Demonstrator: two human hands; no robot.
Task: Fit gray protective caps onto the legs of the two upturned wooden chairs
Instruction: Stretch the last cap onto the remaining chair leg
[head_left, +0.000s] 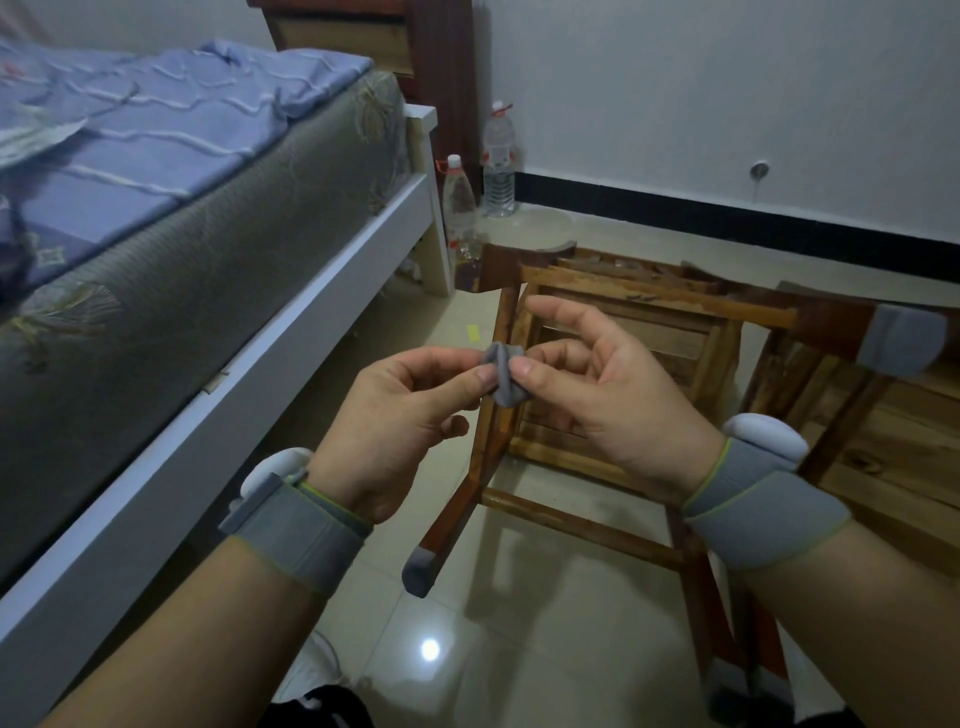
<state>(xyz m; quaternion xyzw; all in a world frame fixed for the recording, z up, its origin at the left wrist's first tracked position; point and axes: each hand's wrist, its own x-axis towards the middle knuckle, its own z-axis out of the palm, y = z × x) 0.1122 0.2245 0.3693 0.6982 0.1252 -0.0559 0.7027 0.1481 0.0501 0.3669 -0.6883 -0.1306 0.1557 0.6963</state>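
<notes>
Gray cap (506, 376) pinched between left hand (400, 410); right hand (608, 384).

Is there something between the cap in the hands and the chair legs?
Nothing visible does. The left hand and right hand pinch the cap in open air above the chair. The near leg ends already wear caps, so I cannot tell which leg is bare.
</notes>
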